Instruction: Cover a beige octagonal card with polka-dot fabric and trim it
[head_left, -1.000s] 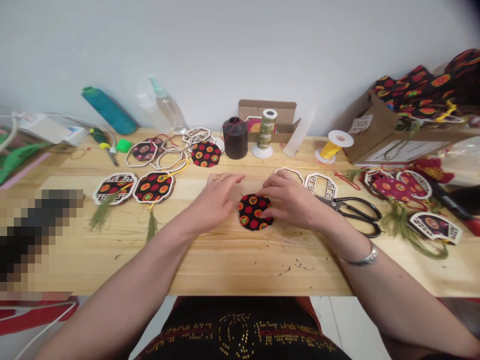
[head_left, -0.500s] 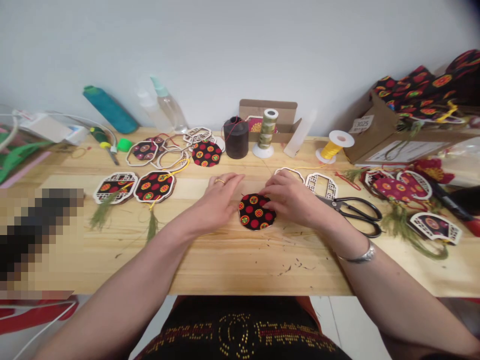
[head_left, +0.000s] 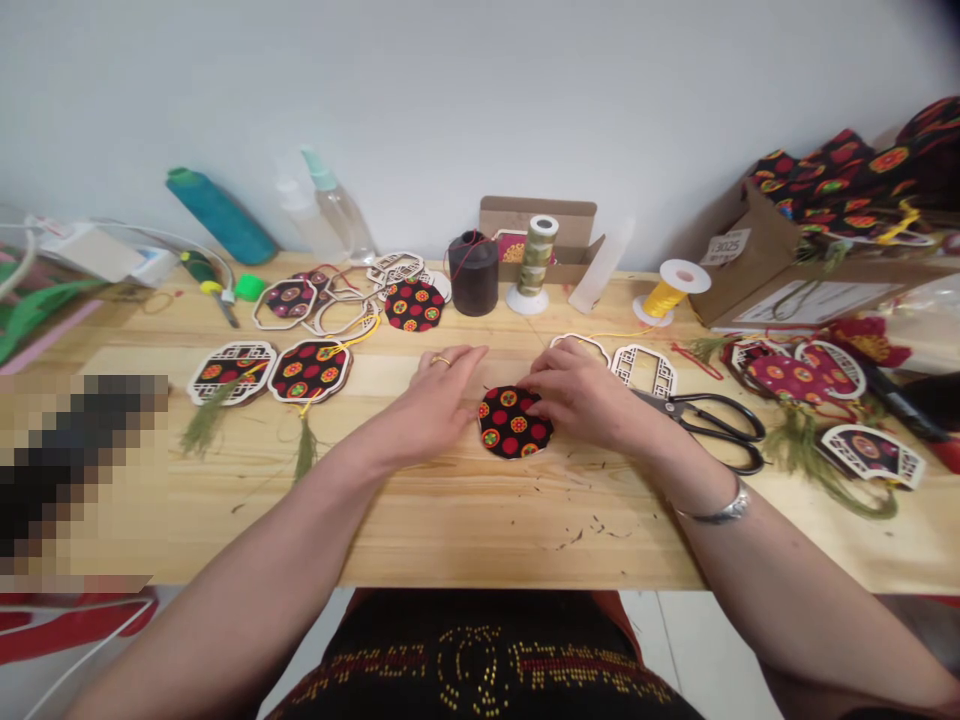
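A round piece covered in black fabric with red and orange flower medallions (head_left: 514,424) lies on the wooden table (head_left: 420,540) in front of me. My right hand (head_left: 574,395) has its fingers bent and its fingertips gripping the upper right edge of the piece. On the other side, my left hand (head_left: 442,400) rests with fingers stretched out, its thumb close to the piece's left edge. Black-handled scissors (head_left: 716,420) lie just right of my right hand, their blades partly hidden. Behind that hand are pale cut-out wooden frames (head_left: 646,372).
Finished-looking fabric ornaments with tassels (head_left: 309,372) lie at left. At the back stand a black thread cone (head_left: 474,275), an olive thread spool (head_left: 535,262) and a yellow cord spool (head_left: 671,290). A cardboard box (head_left: 780,270) of patterned cloth is at right, with more ornaments (head_left: 870,457) before it.
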